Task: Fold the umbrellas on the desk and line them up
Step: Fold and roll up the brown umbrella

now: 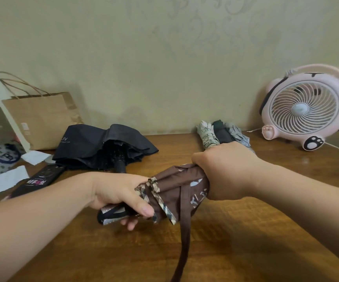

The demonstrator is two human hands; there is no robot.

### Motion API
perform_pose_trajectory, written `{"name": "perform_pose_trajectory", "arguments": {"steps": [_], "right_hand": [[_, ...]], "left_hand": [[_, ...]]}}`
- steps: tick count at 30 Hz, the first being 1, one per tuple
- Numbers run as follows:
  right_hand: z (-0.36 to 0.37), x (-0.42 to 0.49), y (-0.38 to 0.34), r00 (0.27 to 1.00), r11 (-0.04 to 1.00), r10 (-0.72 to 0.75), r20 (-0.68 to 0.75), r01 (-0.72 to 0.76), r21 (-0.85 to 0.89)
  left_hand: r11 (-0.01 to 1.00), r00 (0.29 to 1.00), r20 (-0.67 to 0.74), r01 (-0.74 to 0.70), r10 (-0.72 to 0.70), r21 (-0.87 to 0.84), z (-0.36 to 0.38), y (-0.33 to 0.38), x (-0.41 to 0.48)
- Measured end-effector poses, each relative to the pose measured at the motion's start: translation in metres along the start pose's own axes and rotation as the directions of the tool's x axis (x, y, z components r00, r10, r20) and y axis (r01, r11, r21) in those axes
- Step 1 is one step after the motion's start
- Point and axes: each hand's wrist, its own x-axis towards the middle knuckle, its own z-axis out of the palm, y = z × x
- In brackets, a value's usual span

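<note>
A brown umbrella (174,190) with plaid trim lies collapsed between my hands above the wooden desk (246,241). My left hand (117,192) grips its dark handle end. My right hand (225,171) grips the bunched canopy at the other end. Its brown strap (184,231) hangs loose toward the desk's front. A black umbrella (103,147) lies half collapsed and unrolled at the back left. Three rolled umbrellas, patterned (207,135), dark (222,132) and grey (235,133), lie side by side behind my right hand.
A pink desk fan (305,106) stands at the back right, its cord trailing along the desk. A brown paper bag (40,119) leans at the back left beside a white shelf. A black sleeve (38,180) and white papers (3,182) lie at the left edge.
</note>
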Motion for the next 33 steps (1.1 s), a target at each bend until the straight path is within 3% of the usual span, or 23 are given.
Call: {"name": "perform_pose_trajectory", "arguments": {"steps": [3,5,7,9,10,13,16,19,22,25,29,31,33], "right_hand": [[-0.006,0.001,-0.002,1.000,1.000,0.000,0.007,0.000,-0.022],[-0.010,0.000,-0.003,0.999,0.999,0.003,0.040,-0.002,-0.034],[-0.012,0.000,-0.006,0.996,0.998,-0.006,0.084,0.011,-0.057],[-0.014,0.002,-0.009,0.991,0.998,-0.017,0.131,0.024,-0.052],[-0.013,0.003,-0.010,0.988,0.999,-0.019,0.156,0.025,-0.035],[-0.014,0.003,-0.009,0.988,1.000,-0.016,0.156,0.014,0.013],[-0.015,0.001,-0.009,0.998,1.000,-0.023,0.062,0.023,-0.005],[-0.013,0.002,-0.007,0.998,0.998,-0.057,-0.013,0.057,-0.007],[-0.012,0.001,-0.004,0.995,0.997,-0.065,-0.078,0.068,0.036],[-0.014,-0.002,-0.003,0.996,0.998,-0.040,-0.084,0.044,0.052],[-0.016,-0.002,-0.006,0.995,0.998,-0.057,-0.081,0.060,0.037],[-0.017,-0.002,-0.007,0.995,0.996,-0.068,-0.071,0.072,0.045],[-0.016,-0.003,-0.006,0.995,0.995,-0.066,-0.078,0.072,0.067]], "left_hand": [[0.981,0.999,0.034,-0.033,0.040,-0.189,0.000,-0.006,0.000],[0.988,0.996,-0.086,-0.026,0.012,-0.155,0.002,0.002,0.001],[0.987,0.953,-0.294,-0.017,0.065,0.161,0.008,0.015,0.002],[0.884,0.871,-0.457,0.062,0.178,0.463,0.014,0.029,0.003],[0.849,0.853,-0.473,0.071,0.220,0.523,0.017,0.033,0.005],[0.923,0.841,-0.487,-0.039,0.237,0.383,0.021,0.032,0.006],[0.993,0.754,-0.648,-0.045,0.108,0.113,0.022,0.029,0.005],[0.996,0.706,-0.702,-0.051,0.090,0.076,0.019,0.028,0.009],[0.981,0.665,-0.736,-0.196,0.126,-0.010,0.021,0.027,0.014],[0.921,0.748,-0.662,-0.289,0.046,-0.263,0.021,0.024,0.011],[0.943,0.968,-0.248,-0.046,-0.040,-0.331,0.020,0.022,-0.002],[0.929,0.989,-0.133,0.012,-0.065,-0.369,0.017,0.018,0.000],[0.918,0.983,-0.178,-0.022,-0.053,-0.395,0.017,0.018,0.006]]}}
